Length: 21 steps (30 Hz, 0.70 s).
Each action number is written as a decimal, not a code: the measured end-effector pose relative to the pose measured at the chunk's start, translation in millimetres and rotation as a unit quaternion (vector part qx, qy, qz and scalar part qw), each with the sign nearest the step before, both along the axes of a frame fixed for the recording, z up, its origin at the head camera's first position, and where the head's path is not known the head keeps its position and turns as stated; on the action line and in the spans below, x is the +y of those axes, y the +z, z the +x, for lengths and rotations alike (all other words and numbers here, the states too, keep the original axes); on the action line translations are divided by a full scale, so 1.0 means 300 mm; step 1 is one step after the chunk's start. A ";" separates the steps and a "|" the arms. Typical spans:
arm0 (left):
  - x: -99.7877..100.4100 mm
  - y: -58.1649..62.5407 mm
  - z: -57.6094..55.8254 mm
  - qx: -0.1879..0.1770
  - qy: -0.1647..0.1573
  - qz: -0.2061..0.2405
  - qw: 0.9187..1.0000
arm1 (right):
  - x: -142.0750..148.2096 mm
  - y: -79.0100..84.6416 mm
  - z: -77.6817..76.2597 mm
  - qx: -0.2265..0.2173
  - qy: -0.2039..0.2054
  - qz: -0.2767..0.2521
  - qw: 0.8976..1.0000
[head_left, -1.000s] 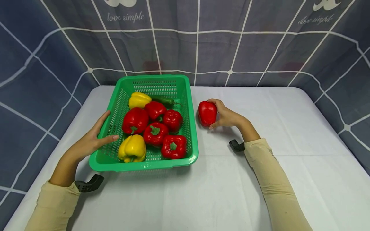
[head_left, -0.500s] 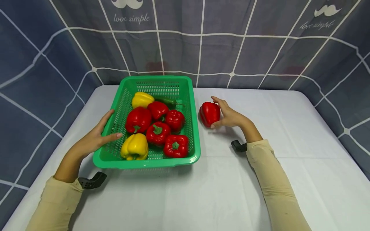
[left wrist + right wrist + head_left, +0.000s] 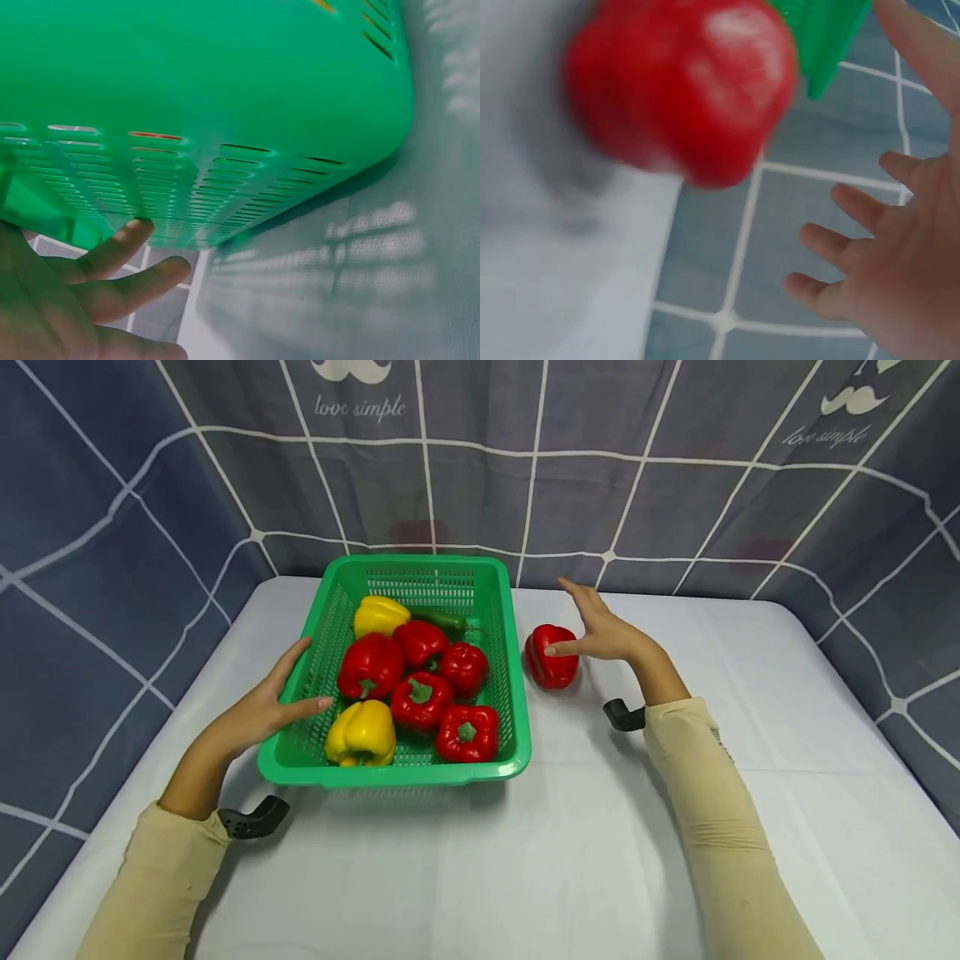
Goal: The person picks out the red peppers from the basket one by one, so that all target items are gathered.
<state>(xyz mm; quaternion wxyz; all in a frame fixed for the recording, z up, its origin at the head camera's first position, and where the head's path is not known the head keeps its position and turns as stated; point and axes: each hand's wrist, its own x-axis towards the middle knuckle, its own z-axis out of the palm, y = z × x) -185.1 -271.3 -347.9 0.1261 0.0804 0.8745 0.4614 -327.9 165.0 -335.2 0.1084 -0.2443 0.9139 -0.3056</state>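
A red bell pepper [image 3: 553, 672] rests on the white cloth just right of a green plastic basket [image 3: 397, 776]. My right hand [image 3: 609, 633] hovers over the pepper's right side, fingers spread, its thumb overlapping the pepper in the head view. In the right wrist view a gap shows between the pepper [image 3: 682, 90] and the fingers. My left hand [image 3: 258, 714] is at the basket's left rim, thumb over the inside and straight fingers along the outer wall. Inside the basket lie several red bell peppers [image 3: 371, 663], two yellow bell peppers [image 3: 362, 733] and a long green pepper [image 3: 444, 622].
The white cloth [image 3: 480, 860] covers the tabletop, its far edge close behind the basket. A grey checked curtain [image 3: 480, 502] surrounds the table at the back and sides. Both wrists carry black camera mounts [image 3: 255, 818].
My right hand has released the red pepper, spread its fingers and risen slightly away from it. The pepper stays on the cloth. My left hand keeps its place at the basket.
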 end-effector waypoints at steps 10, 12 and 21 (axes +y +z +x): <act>-0.002 -0.003 -0.005 -0.003 -0.006 0.013 1.000 | -0.229 0.206 -0.034 0.036 0.072 0.001 0.997; -0.005 -0.003 -0.007 -0.004 -0.005 0.015 1.000 | -0.291 0.235 -0.036 0.032 0.084 0.010 0.996; -0.015 -0.003 -0.016 -0.006 0.001 0.007 1.000 | -0.552 0.285 -0.012 0.013 0.159 0.052 0.986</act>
